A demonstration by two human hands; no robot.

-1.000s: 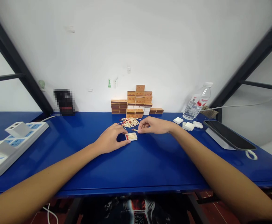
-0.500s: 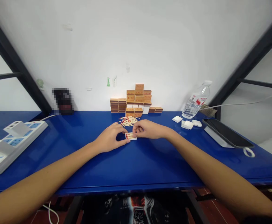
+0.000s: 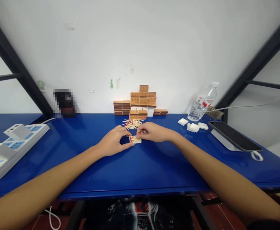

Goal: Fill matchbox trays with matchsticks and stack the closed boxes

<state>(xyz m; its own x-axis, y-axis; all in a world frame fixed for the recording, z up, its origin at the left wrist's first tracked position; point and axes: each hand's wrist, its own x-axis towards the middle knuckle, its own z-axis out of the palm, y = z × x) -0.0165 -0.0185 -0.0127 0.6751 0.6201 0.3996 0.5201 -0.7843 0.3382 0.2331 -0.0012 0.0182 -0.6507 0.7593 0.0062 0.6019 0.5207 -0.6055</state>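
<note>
At the far left of the blue desk (image 3: 94,175), one white power strip (image 3: 40,131) slants in, two white adapters (image 3: 17,132) standing on it. Next, a broad stretch of blue, and here's the left hand (image 3: 113,141), its grip clamped on the one white matchbox tray (image 3: 137,142), thumb at the near side, finger by the far corner. That tray lies mid-desk, well back from the front edge, a wide span of surface between; several red-tipped matches (image 3: 133,140) lie inside, too small to count. Just behind, one loose heap (image 3: 133,124) of matches, too tangled to number; beyond it, stacked matchboxes (image 3: 143,101) by the wall, one on top, two at the front of the base. Over the tray's right end comes the right hand (image 3: 153,131); whether its grip is pinched on a match, I can't tell. Rightward, more blue runs to one bottle (image 3: 202,103), some small white pieces (image 3: 193,127), then one phone (image 3: 236,135) on a white stand (image 3: 226,140).
</note>
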